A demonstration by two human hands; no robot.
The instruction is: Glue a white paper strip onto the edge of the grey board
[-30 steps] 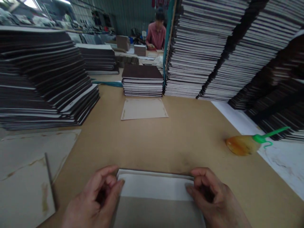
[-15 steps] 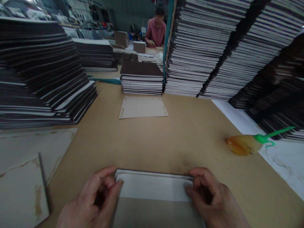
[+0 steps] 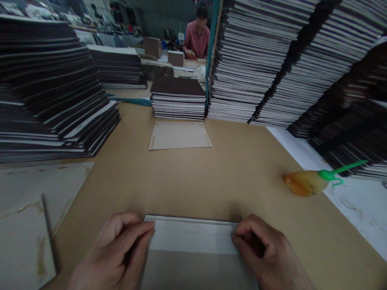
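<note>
A flat grey board [image 3: 196, 268] with a white strip [image 3: 193, 237] across its far end lies at the near edge of view, its lower part cut off by the frame. A thin dark edge shows along its far side. At the far left corner, my left hand [image 3: 116, 249] is closed, thumb and index finger pinching the strip's edge. My right hand [image 3: 266, 249] pinches the far right corner in the same way, its other fingers curled. Whatever lies under the board is hidden.
Tall stacks of dark-covered boards stand at the left [image 3: 54, 88] and right [image 3: 250, 60], with a lower stack [image 3: 178, 100] at the back. A pale sheet [image 3: 181, 135], glue-marked boards [image 3: 24, 241] and a green-nozzled squeeze bottle [image 3: 306, 183] lie around. A person [image 3: 196, 40] works beyond.
My left index finger has come from behind the corner onto the strip's edge, meeting the thumb. The right fingertips have drawn in over the corner. The view has shifted slightly.
</note>
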